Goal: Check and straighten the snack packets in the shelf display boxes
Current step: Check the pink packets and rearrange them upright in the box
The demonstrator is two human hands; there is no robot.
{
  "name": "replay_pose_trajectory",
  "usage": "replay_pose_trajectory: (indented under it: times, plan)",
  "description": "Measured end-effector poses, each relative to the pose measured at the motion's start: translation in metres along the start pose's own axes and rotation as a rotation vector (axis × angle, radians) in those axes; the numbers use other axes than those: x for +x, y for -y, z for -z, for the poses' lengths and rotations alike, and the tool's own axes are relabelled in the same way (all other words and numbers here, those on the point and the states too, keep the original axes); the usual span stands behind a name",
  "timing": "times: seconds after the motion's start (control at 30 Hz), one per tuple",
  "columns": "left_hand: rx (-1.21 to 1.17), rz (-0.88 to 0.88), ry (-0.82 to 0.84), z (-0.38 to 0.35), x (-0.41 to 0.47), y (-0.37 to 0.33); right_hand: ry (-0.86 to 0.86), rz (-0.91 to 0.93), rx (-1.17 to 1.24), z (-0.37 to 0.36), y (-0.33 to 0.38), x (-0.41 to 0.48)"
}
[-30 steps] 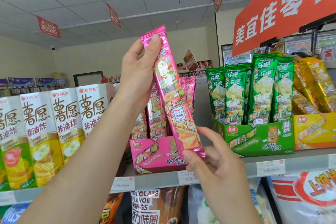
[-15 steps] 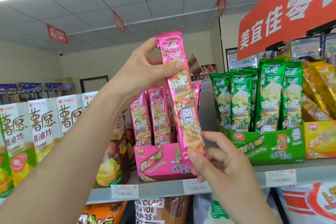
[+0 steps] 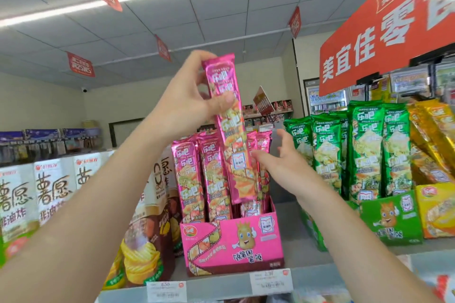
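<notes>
My left hand (image 3: 194, 96) pinches the top of a long pink snack packet (image 3: 231, 135) between thumb and fingers. The packet hangs nearly upright with its bottom end just above the open pink display box (image 3: 236, 243). Several more pink packets (image 3: 202, 179) stand upright in that box. My right hand (image 3: 280, 165) reaches in from the right with fingers spread, its fingertips beside the held packet's lower half among the packets at the back of the box. I cannot tell whether they touch it.
A green display box (image 3: 389, 221) of green packets (image 3: 364, 152) stands to the right, then a yellow box (image 3: 435, 211) with leaning gold packets. White and brown chip cartons (image 3: 54, 194) fill the shelf's left. Price tags (image 3: 270, 280) line the shelf edge. A red sign (image 3: 384, 34) hangs overhead.
My left hand has lowered the pink packet toward the box and turned it upright. My right hand has let go of its bottom end and moved up beside it.
</notes>
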State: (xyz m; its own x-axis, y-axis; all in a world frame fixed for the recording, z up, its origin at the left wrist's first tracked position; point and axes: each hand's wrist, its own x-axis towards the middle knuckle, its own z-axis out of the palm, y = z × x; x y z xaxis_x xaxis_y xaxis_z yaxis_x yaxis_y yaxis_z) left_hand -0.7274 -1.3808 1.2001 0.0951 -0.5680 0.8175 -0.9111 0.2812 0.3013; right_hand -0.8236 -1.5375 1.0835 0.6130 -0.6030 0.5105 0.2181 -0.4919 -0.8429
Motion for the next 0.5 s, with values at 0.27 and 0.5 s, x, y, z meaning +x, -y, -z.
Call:
replay_pose_trajectory:
  times: [0.27,0.5]
  plan:
    - [0.008,0.05,0.136,-0.015,-0.005,0.023,-0.063,0.005,-0.025,-0.011,-0.006,0.024]
    - [0.466,0.079,0.332,-0.013,0.006,0.025,-0.029,0.091,0.056,-0.006,-0.006,0.017]
